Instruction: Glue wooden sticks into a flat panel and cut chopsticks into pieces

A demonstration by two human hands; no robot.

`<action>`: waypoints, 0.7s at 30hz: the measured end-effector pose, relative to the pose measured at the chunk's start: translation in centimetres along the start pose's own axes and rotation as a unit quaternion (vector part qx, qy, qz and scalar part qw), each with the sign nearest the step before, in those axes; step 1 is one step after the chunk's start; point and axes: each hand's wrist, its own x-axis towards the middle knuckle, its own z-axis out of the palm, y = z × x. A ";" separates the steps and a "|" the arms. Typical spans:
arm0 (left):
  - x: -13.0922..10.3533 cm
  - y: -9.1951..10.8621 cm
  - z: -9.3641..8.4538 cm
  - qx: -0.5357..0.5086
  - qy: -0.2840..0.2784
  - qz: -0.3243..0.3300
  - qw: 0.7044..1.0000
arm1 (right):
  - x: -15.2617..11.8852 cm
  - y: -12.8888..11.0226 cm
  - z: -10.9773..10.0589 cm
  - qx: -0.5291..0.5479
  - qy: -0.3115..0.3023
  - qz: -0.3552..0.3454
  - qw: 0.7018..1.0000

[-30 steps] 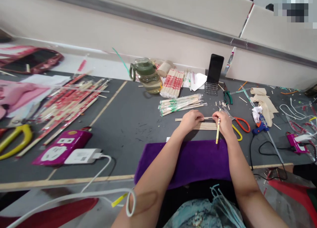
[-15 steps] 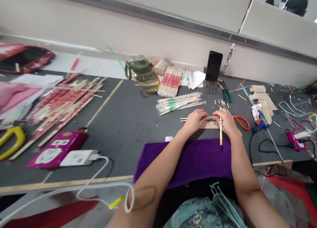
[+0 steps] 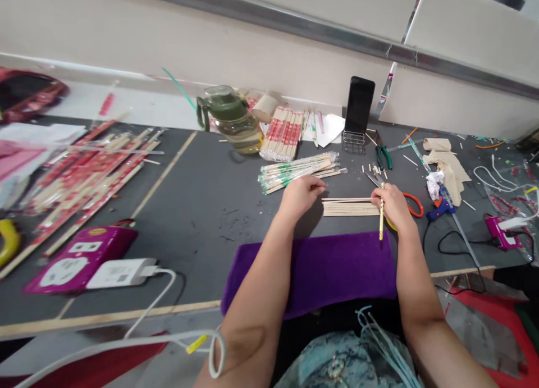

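In the head view, a flat row of bare wooden chopsticks lies side by side on the dark table. My right hand is at the row's right end, closed round a yellow patterned pencil; its fingertips touch the top stick. My left hand is left of the row and apart from it, fingers bent and slightly apart, with nothing visible in them. Just beyond it lie wrapped chopsticks with green print. Scissors with orange handles are partly hidden behind my right hand.
A purple cloth lies at the front edge. Behind stand a jug, red-printed chopstick packs and a phone on a stand. Green pliers and a blue glue gun are right; a power strip is left.
My left hand has let go of the top stick and moved left, uncovering the chopstick row. My right hand stays at the right end with the pencil. The view has shifted slightly.
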 end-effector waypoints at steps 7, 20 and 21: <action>-0.1 -1.6 -1.0 0.002 -0.081 -0.029 0.996 | -0.3 0.9 0.5 0.029 -0.015 -0.006 0.999; -0.4 -0.2 -0.2 0.014 -0.104 0.019 0.994 | -0.6 1.5 0.7 0.048 -0.006 0.018 0.999; -0.4 -0.2 -0.2 0.015 -0.106 0.018 0.994 | -0.7 1.6 0.7 0.049 -0.006 0.017 0.999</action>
